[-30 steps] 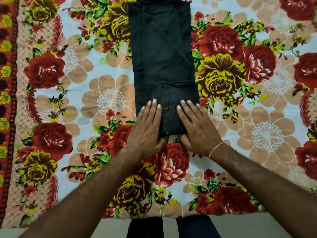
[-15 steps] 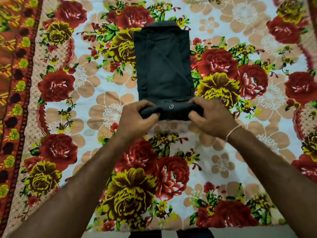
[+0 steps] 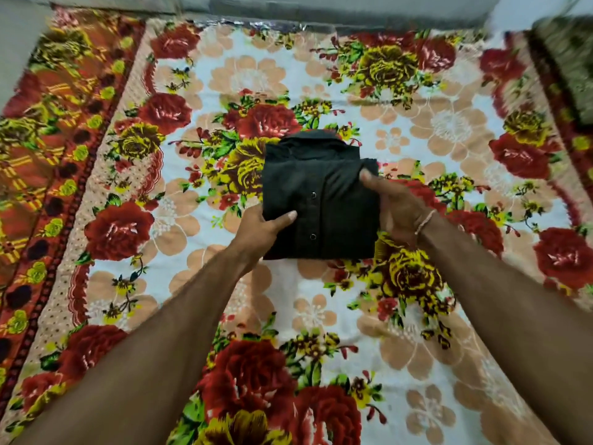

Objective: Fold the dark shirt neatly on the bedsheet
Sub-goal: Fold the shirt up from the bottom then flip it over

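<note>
The dark shirt is a compact folded rectangle in the middle of the floral bedsheet, button placket up and collar at the far edge. My left hand grips its near left edge, thumb on top and fingers underneath. My right hand grips the right edge the same way, thumb pressing the upper right corner. A thin band circles my right wrist.
The bedsheet has a red and yellow patterned border along the left and right sides. A grey wall or floor strip runs past the sheet's far edge. A blurred dark green object sits at the far right corner.
The long strip of shirt was lifted at its near end and folded away from me into a short rectangle. My hands went from flat on the hem to gripping the sides. The view tilted up.
</note>
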